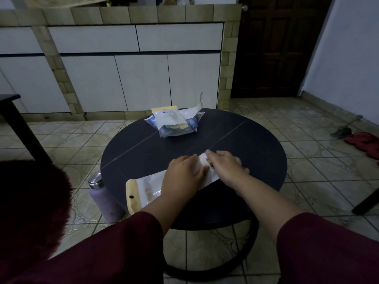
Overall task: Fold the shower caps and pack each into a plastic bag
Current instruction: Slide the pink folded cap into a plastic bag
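The left hand (pixel 184 171) lay flat with straight fingers pressing down on a white plastic bag (pixel 151 188), while the right hand (pixel 227 163) curled its fingers round the bag's far end; whether a shower cap was inside could not be told. The bag, with a yellow header strip, lay across the near side of the round dark table (pixel 256 144). A pile of packed bags (pixel 174 121) sat at the far edge. A lilac bottle (pixel 103 198) stood on the floor beside the table.
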